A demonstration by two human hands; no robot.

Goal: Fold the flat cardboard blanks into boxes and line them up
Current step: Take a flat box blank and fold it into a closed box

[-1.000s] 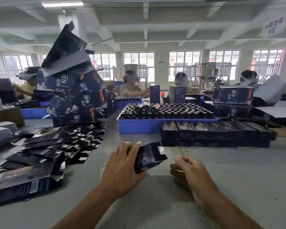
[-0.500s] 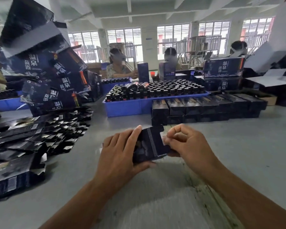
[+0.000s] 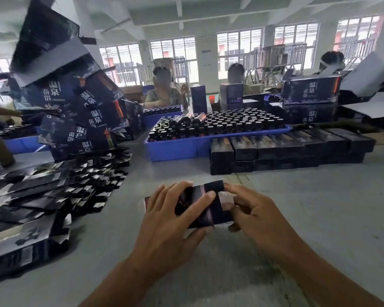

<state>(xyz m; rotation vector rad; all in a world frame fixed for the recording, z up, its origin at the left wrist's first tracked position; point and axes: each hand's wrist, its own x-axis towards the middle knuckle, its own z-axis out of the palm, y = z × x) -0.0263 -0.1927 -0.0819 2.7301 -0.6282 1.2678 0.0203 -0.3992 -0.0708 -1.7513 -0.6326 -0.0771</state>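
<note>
A small dark cardboard box (image 3: 211, 209) lies between my hands just above the grey table (image 3: 319, 218). My left hand (image 3: 171, 220) grips its left part, fingers over the top and thumb underneath. My right hand (image 3: 253, 211) holds the right end, fingertips pinching the end flap. A pile of flat dark blanks (image 3: 53, 191) spreads over the table at the left. A double row of folded dark boxes (image 3: 286, 149) stands lined up behind my hands, in front of the blue tray.
A blue tray (image 3: 186, 149) full of dark bottles sits at centre back. A leaning heap of larger printed cartons (image 3: 75, 111) rises at back left, more cartons (image 3: 310, 91) at back right. Several people sit across the table.
My hands and the box have come lower and closer to me. My right hand went from free, to touching the box's end, to pinching its end flap.
</note>
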